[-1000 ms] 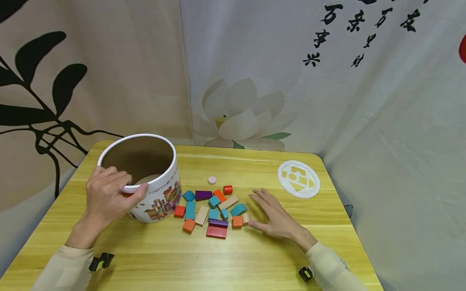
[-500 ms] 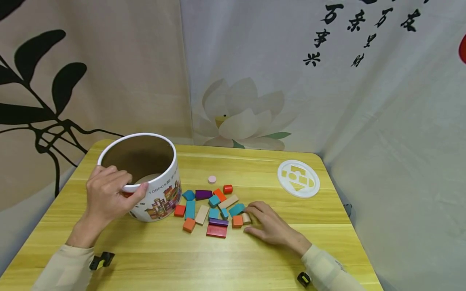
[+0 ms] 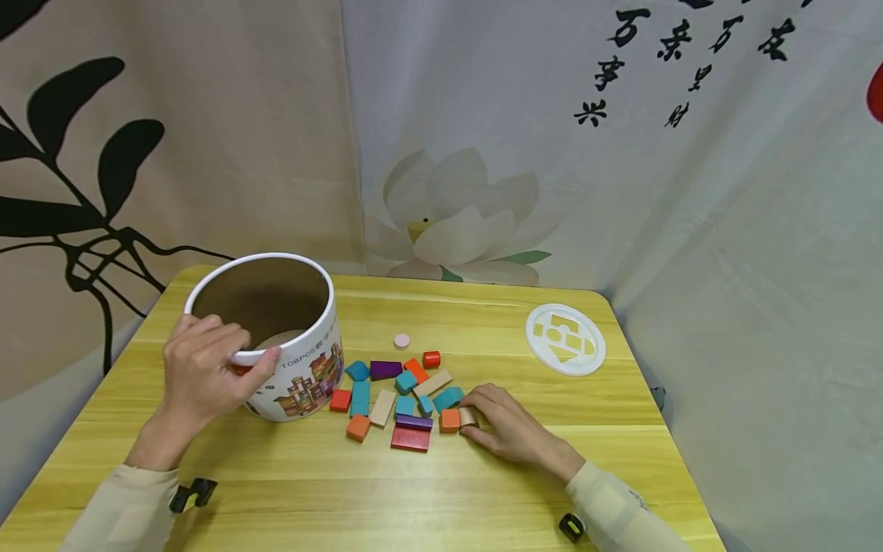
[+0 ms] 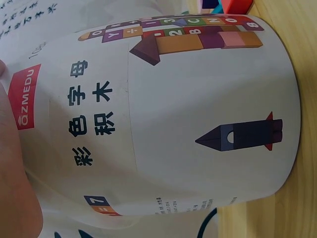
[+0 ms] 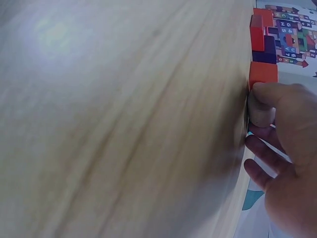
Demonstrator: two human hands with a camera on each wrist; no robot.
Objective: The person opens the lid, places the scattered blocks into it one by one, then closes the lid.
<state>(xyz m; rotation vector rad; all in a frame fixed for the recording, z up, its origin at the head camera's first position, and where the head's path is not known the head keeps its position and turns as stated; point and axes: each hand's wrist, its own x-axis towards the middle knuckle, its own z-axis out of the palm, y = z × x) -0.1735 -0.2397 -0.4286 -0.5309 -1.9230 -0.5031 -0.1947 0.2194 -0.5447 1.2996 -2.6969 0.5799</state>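
Note:
At the left of the table, my left hand (image 3: 207, 368) grips the near rim of a large white printed bucket (image 3: 303, 368), thumb outside and fingers over the edge. The bucket stands upright, and its visible inside floor is bare. In the left wrist view the printed bucket wall (image 4: 168, 114) fills most of the picture. My right hand (image 3: 513, 429) pinches a plain wooden block (image 5: 261, 113) with a rounded side between thumb and fingers, at the right end of a loose group of toy blocks. An orange block (image 3: 450, 420) sits right beside it, and a teal curved block (image 3: 448, 398) lies just behind.
Several red, teal, purple, orange and plain blocks, among them a flat red block (image 3: 410, 439), lie between bucket and right hand. Behind them is a small pink disc (image 3: 402, 341). A white cut-out lid (image 3: 566, 340) lies at the back right. Printed curtains (image 3: 483, 138) hang behind the table.
My right hand has come left and down from above the table to the plain wooden block, its spread fingers closing round it. The left hand and bucket have stayed in place.

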